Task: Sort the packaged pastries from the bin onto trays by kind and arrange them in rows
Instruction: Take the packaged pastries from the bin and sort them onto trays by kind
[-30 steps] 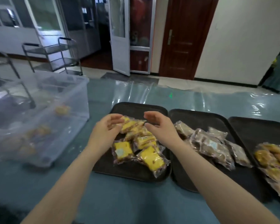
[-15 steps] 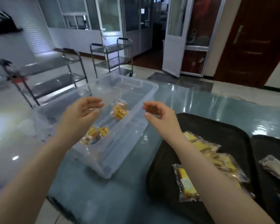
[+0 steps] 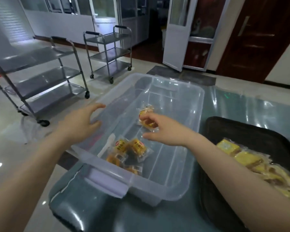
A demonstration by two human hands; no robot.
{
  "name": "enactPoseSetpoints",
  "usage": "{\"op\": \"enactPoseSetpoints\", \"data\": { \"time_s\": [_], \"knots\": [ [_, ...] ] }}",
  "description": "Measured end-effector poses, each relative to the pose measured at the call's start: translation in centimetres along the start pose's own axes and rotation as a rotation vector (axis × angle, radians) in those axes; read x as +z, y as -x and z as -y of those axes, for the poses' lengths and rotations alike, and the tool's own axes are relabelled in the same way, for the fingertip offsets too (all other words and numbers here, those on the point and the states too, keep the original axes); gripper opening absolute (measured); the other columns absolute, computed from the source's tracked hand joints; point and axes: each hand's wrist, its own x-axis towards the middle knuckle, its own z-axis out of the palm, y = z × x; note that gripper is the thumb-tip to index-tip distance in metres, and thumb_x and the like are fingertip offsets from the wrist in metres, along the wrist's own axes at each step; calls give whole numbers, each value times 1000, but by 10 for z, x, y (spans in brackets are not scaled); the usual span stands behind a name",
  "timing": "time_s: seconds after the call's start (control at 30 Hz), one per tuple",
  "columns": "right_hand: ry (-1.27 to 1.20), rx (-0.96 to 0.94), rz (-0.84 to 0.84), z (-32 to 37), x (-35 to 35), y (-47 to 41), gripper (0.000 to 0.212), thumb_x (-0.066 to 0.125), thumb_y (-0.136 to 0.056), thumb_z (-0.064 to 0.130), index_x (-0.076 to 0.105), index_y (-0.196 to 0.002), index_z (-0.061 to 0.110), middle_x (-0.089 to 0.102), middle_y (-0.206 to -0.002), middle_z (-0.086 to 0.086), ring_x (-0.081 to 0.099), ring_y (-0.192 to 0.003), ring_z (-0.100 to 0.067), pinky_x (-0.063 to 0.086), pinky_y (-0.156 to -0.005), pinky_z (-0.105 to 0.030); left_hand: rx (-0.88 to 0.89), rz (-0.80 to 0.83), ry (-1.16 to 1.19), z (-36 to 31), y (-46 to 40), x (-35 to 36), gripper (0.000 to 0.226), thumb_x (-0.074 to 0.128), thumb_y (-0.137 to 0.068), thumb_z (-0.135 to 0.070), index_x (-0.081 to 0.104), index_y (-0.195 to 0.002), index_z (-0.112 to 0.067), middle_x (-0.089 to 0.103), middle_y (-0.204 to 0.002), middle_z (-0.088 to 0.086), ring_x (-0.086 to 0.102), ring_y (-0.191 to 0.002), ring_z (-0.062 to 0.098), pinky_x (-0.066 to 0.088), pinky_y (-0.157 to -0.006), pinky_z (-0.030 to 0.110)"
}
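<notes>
A clear plastic bin [image 3: 174, 186] stands on the table in front of me. Inside it, one wrapped yellow pastry [image 3: 146, 111] lies toward the far middle, and a small heap of wrapped pastries [image 3: 132, 151] lies near the front left corner. My right hand [image 3: 162, 129] reaches into the bin, its fingers curled over the single pastry and the thumb spread apart below it. My left hand [image 3: 80, 121] rests open against the bin's left rim. To the right is a black tray [image 3: 233, 129] holding several yellow packaged pastries [image 3: 246, 158].
The table [image 3: 233, 101] has a glossy teal cover, and its left edge runs just beside the bin. Two steel trolleys stand on the floor, a large trolley [image 3: 40, 76] on the left and a smaller trolley [image 3: 109, 52] behind it. A white door and a brown door are at the back.
My view has swung left from the trays to the bin. Both hands have left the yellow pastries on the tray; the right now reaches into the bin, the left sits at its rim.
</notes>
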Motion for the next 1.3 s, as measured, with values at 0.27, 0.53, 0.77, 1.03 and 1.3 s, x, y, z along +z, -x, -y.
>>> {"op": "enactPoseSetpoints", "data": {
  "time_s": [0.27, 0.53, 0.77, 1.03, 1.3],
  "knots": [
    [463, 61, 313, 16, 66, -62, 102, 74, -75, 50, 12, -152, 26, 37, -149, -10, 42, -130, -29, 38, -105, -42, 230, 188, -238, 38, -21, 25, 76, 51, -88, -48, 8, -149, -33, 3, -159, 0, -1, -145, 17, -1, -115, 37],
    [887, -102, 691, -27, 163, -109, 84, 57, -93, 21, 1, -152, 37, -26, -157, -1, -16, -144, -40, 22, -111, -63, 245, 121, -183, 41, -18, 30, 70, 44, -91, -49, 10, -149, -28, 6, -159, 1, -5, -145, 16, -7, -113, 34],
    [854, -70, 576, -65, 169, -129, 87, 66, -84, 26, 13, -150, 41, -14, -159, 5, -5, -145, -39, 27, -107, -59, 274, 75, -168, 43, -18, 31, 66, 37, -90, -52, 17, -148, -27, 11, -158, 0, -4, -144, 14, -10, -108, 32],
    [731, 212, 380, -108, 134, -140, 102, 41, -51, 93, 4, -139, 60, 13, -156, -7, 1, -142, -46, 5, -104, -72, 256, 91, -160, 41, -19, 30, 64, 40, -91, -52, 20, -147, -27, 14, -157, -2, -4, -144, 13, -9, -109, 32],
    [541, 258, 469, -100, 137, -135, 113, 80, -54, 56, 11, -143, 48, 13, -153, -8, 14, -140, -43, 26, -110, -54, 251, 88, -184, 40, -20, 31, 65, 43, -90, -50, 21, -146, -27, 18, -156, -3, -2, -144, 13, -10, -108, 31]
  ]
}}
